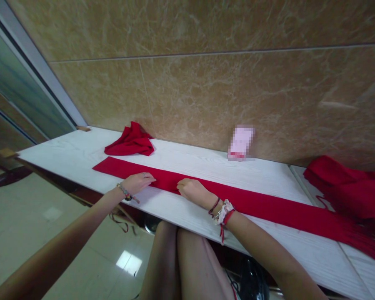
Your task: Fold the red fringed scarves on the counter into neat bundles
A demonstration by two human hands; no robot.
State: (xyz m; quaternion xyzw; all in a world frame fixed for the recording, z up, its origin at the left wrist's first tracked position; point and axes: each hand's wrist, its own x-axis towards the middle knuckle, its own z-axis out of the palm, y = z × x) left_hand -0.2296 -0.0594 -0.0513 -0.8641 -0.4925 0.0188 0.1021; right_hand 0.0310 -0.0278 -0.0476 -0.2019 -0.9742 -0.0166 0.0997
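Observation:
A long red scarf (pixel 256 203) with a fringed right end lies flat along the white table. My left hand (pixel 139 182) is at the scarf's near edge, its fingers pressed together with their tips on the cloth. A short way to the right, my right hand (pixel 193 191) is curled over the same edge, thumb and fingers pinched at the fabric. What lies right under the fingertips is too small to see. Between the two hands the cloth stays flat on the tabletop.
A crumpled red cloth (pixel 131 141) lies behind the scarf's left part. A blurred pink upright object (pixel 242 142) leans on the marbled wall (pixel 200 91). More red fabric (pixel 346 187) is heaped at the right. The white table (pixel 65 154) is narrow; my knees are below its front edge.

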